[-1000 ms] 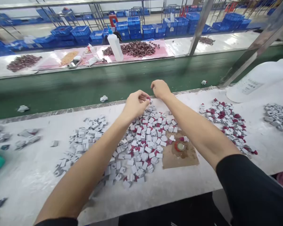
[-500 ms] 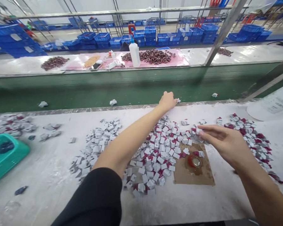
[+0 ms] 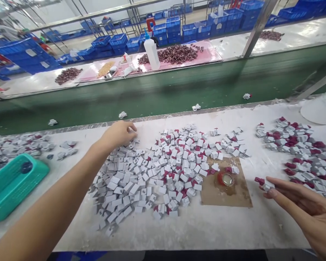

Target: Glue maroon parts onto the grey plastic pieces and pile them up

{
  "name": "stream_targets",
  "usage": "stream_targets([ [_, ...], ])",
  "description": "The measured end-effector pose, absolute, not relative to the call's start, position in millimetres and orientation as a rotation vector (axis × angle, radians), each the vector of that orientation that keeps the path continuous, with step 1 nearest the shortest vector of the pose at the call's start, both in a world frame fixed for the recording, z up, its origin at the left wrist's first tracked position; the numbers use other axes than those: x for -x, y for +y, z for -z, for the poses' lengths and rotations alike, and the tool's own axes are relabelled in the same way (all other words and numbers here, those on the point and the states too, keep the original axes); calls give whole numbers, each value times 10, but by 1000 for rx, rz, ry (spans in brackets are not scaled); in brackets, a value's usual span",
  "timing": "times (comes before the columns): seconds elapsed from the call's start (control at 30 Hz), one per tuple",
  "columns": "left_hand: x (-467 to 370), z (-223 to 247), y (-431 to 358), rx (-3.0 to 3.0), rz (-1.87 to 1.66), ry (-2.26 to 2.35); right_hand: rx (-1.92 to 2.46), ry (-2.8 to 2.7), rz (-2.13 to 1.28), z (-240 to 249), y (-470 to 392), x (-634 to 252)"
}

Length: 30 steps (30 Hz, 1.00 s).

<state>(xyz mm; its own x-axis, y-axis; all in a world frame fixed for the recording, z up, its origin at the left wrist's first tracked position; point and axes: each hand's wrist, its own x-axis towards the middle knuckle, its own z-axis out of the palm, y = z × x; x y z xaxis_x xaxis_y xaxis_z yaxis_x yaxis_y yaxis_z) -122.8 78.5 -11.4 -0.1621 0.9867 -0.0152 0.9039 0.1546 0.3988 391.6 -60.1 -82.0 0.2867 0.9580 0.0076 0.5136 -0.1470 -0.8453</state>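
Note:
Between the thumb and fingers of my right hand (image 3: 301, 203) is a small grey and dark-red piece (image 3: 268, 185), held above the table at the right. My left hand (image 3: 121, 133) reaches to the back edge of a large pile of grey pieces (image 3: 130, 177); its fingers are bent, and whether they pinch a piece is hidden. Right of that pile lies a brown cardboard square (image 3: 214, 197) bearing a round red-rimmed dish (image 3: 226, 178) and a grey and red piece (image 3: 232, 169). Another heap of grey and red pieces (image 3: 296, 141) is at the right.
A green basket (image 3: 40, 174) stands at the left near more grey pieces (image 3: 19, 146). Beyond the table's back edge, a green belt (image 3: 163, 94) carries several pieces. A white bottle (image 3: 152, 54) stands on the far bench, with blue crates (image 3: 174, 30) behind.
My left hand has moved left from the belt's edge to the grey pile, and a piece lies on the belt. My right hand has moved right and nearer, holding a piece. The view has tilted.

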Motion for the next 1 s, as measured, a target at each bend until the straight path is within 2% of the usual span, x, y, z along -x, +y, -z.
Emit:
stream_targets([
  [0.3,782,-22,515,-1730,-787,1996,1673,-1245,-796,551,-545,-3609],
  [0.5,-27,32,-282,-1248,-650,1479,1475,-1322,-838,642,-696,-3371],
  [0.67,-609,225,-567,-1002,-662,1172,1429,-1408,-815,631,-686,-3213],
  [1.0,-847,374,-632,-1006,-821,1167,1392,-1431,-839,610,-632,-3146],
])
